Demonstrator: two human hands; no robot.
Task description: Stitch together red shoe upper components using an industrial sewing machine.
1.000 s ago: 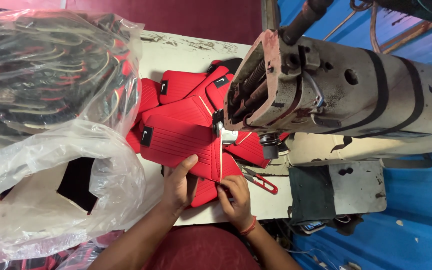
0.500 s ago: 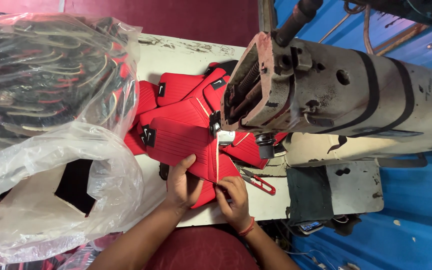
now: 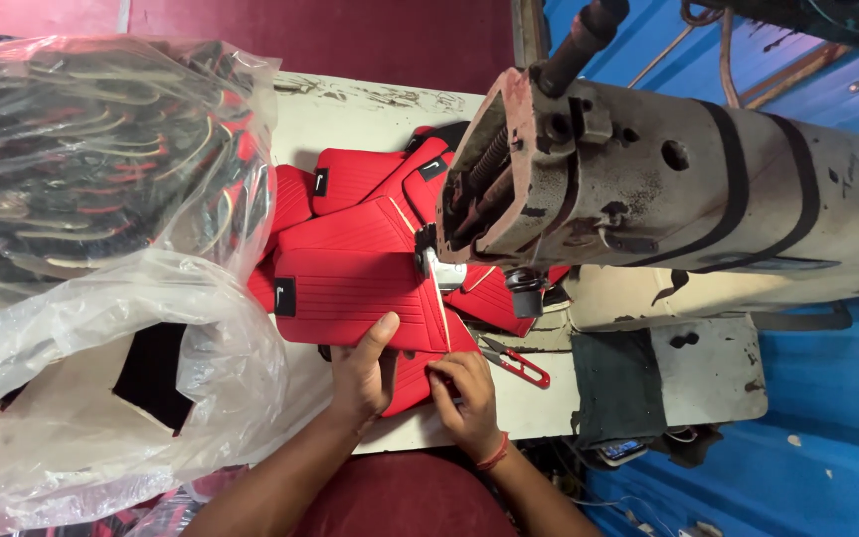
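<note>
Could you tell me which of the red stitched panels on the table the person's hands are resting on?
The nearest red panel, lying on top by the table's front edge. The left hand and right hand press its near end; the others lie farther back, untouched.

Stitching workshop, prob. small factory: worn industrial sewing machine [image 3: 668,199] just above the hands, stack of cut red panels [image 3: 360,268] under it, thread snips [image 3: 517,362] right of them, big plastic bag [image 3: 101,249] of pieces to their left.

Worn white table [image 3: 370,109], blue wall [image 3: 827,398] — maroon wall [image 3: 350,30] behind
</note>
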